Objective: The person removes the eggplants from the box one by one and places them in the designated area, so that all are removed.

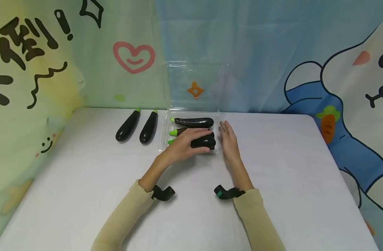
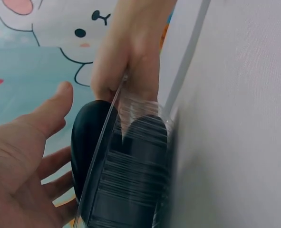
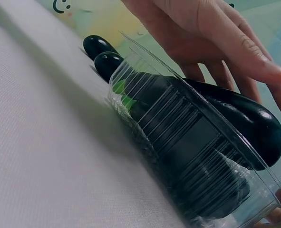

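Observation:
A clear plastic box on the white table holds several dark eggplants with green stem ends, lying crosswise. One glossy eggplant lies along its back side. Over the front of the box, my left hand rests its loosely spread fingers on an upper eggplant, thumb held apart from it. That eggplant rises above the box rim in the right wrist view. My right hand stands on edge at the box's right end, fingers straight, right at the wall. The box hides part of this hand in the left wrist view.
Two loose eggplants lie left of the box, one farther left and one closer. The box's clear lid stands raised at the back, against a printed cloth backdrop. A black wrist camera sits on each sleeve.

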Demonstrator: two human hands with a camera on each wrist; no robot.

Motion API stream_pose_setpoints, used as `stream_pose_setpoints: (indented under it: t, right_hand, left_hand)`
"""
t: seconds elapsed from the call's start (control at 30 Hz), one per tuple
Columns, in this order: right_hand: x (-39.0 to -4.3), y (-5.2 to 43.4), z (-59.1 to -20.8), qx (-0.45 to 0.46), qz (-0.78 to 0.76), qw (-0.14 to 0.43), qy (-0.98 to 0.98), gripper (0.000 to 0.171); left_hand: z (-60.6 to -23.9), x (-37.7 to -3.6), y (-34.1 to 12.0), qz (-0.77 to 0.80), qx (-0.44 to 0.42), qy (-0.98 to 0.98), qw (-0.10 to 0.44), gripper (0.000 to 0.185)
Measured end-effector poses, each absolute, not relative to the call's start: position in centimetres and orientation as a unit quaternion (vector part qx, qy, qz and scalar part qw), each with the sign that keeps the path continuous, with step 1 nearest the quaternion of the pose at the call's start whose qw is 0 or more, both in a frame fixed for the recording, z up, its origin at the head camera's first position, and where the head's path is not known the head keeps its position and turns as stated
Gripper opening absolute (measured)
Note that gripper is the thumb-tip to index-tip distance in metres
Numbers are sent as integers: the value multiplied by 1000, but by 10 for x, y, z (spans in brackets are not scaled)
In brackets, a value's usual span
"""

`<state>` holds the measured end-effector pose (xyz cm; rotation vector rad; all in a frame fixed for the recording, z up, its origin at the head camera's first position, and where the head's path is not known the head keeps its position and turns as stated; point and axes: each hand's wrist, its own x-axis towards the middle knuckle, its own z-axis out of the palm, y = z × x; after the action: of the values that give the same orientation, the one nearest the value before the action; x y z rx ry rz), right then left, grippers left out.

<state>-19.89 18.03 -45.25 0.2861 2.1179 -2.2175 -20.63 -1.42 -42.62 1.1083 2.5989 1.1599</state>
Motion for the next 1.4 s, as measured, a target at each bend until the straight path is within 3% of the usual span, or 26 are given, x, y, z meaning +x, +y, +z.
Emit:
stream_pose_setpoints:
  t: [0.27, 0.7, 1.1, 1.4]
  right_hand:
    - [-192, 181, -436, 90, -712, 31, 696, 57]
    - [-202, 182, -458, 87, -724, 26, 684, 57]
    - [-205, 182, -470, 81, -717, 14, 692, 57]
    - [-204, 181, -467, 83, -718, 12, 691, 56]
  left_hand:
    - [-430, -214, -24, 403, 369, 835, 69, 58]
    - [-440, -216, -26, 395, 376, 833, 97, 60]
    - [-443, -217, -28, 400, 395, 825, 61, 51]
    - [-417, -212, -34, 428, 375, 822, 8, 52]
